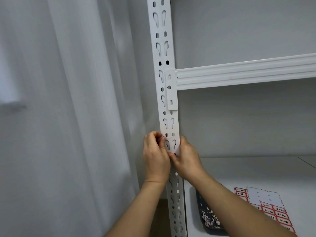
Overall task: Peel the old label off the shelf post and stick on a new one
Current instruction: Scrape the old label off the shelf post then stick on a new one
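Currently we hold both hands at the white perforated steel shelf post [168,106]. Our left hand [154,154] pinches a small red-and-white label scrap [163,136] at the post's left edge. Our right hand [185,157] grips the post's right edge. A red-and-white label sheet [271,212] and a dark tray of scraps [207,218] lie on the lower shelf [256,170].

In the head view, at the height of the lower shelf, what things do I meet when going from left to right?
Curtain → shelf post → dark tray with paper scraps → red label sheet.
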